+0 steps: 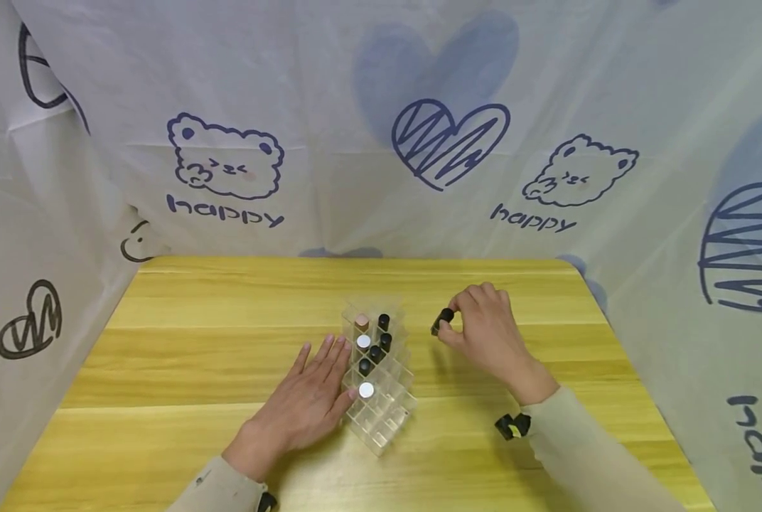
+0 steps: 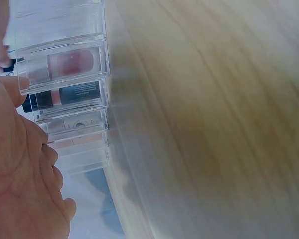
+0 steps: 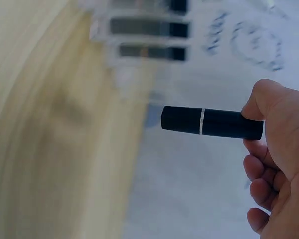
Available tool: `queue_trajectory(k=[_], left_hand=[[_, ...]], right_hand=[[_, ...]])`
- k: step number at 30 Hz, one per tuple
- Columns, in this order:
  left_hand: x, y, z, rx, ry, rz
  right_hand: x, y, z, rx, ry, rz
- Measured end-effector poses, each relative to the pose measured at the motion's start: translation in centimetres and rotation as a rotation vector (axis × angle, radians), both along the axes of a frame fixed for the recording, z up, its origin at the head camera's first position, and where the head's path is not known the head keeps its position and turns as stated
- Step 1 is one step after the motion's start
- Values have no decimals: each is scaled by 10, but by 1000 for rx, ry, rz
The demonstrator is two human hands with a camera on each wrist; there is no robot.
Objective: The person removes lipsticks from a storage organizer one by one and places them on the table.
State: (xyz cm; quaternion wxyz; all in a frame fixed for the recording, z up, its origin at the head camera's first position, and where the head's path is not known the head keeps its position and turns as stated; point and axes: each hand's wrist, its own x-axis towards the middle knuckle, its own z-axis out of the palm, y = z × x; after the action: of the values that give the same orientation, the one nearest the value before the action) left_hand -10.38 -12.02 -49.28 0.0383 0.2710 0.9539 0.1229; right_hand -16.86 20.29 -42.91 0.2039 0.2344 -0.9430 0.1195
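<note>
My right hand (image 1: 491, 340) pinches a black lipstick tube (image 3: 182, 120) by one end, between thumb and fingers. A thin silver band rings the tube near its middle. The tube is held in the air to the right of a clear plastic lipstick organizer (image 1: 390, 419). Along the organizer's left side lies my left hand (image 1: 307, 398), fingers straight and spread, thumb at a white-topped tube (image 1: 366, 390). Several black-capped tubes (image 1: 384, 322), another white-topped one (image 1: 363, 342) and a pinkish-topped one (image 1: 362, 323) stand in its far compartments. The left wrist view shows tubes through the clear walls.
The organizer stands on a yellow wood-grain table (image 1: 215, 306). A white cloth (image 1: 330, 85) printed with bears and hearts hangs behind the table and at both sides. A black strap piece (image 1: 512, 426) shows at the right wrist.
</note>
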Motion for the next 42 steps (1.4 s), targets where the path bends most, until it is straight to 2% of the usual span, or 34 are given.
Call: queue_trajectory(k=[5,9,13,25,42], left_hand=[[1,0,-2,6,-2,-2],[1,0,-2,4,-6,-1],[2,0,-1,6,-6,-1],[1,0,-2,9,8,-1],[0,0,-1,8,1,1]], right_hand=[[-20,3,-23,34,-125,-53],[-34,1,-39,45,-154,-83],[-44,-1,-48,57,-160,-97],[-54,-7,-54,45,-192,-140],[-59,-12,-58,29,-148,-138]])
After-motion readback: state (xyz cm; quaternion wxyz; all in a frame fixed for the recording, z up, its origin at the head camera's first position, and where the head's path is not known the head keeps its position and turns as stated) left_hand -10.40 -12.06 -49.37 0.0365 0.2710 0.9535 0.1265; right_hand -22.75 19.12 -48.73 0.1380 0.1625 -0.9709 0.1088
